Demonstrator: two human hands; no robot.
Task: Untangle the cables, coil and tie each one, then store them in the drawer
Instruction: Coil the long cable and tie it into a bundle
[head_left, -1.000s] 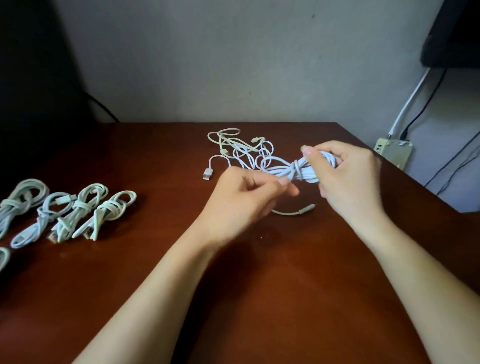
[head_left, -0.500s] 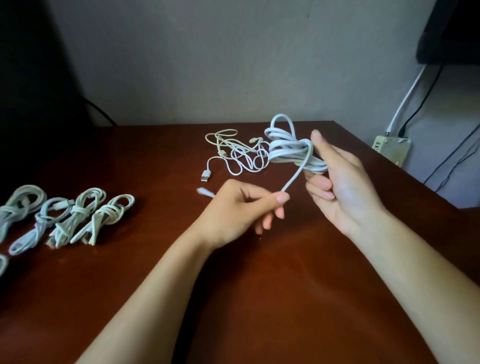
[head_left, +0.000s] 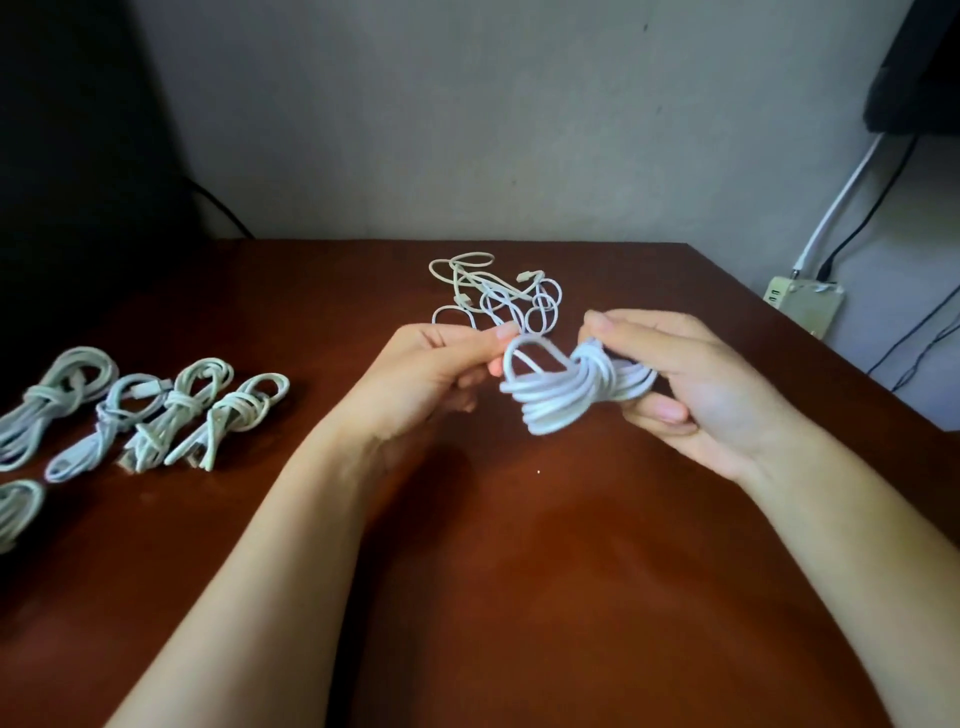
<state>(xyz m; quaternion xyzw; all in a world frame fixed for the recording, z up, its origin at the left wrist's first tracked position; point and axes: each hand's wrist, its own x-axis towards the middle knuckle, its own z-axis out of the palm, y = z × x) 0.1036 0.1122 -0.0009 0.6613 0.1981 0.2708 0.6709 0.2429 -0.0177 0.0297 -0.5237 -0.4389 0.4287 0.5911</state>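
A coiled white cable (head_left: 558, 395) is held above the brown table (head_left: 519, 571). My right hand (head_left: 691, 384) grips the coil's right end, thumb on top and fingers below. My left hand (head_left: 431, 374) pinches the cable's loose end where it loops over the coil's left side. Behind the hands lies a tangle of white and cream cables (head_left: 498, 296). Several coiled and tied cables (head_left: 171, 410) lie in a row at the left. No drawer is in view.
A cream power strip (head_left: 802, 304) with black and white leads hangs on the wall past the table's right edge. A dark object (head_left: 78, 156) stands at the far left. The table's right edge runs diagonally near my right hand.
The coil has come down from its raised, upright position to lie level between the hands. My left hand has moved up and right with the loose end, forming a loop over the coil.
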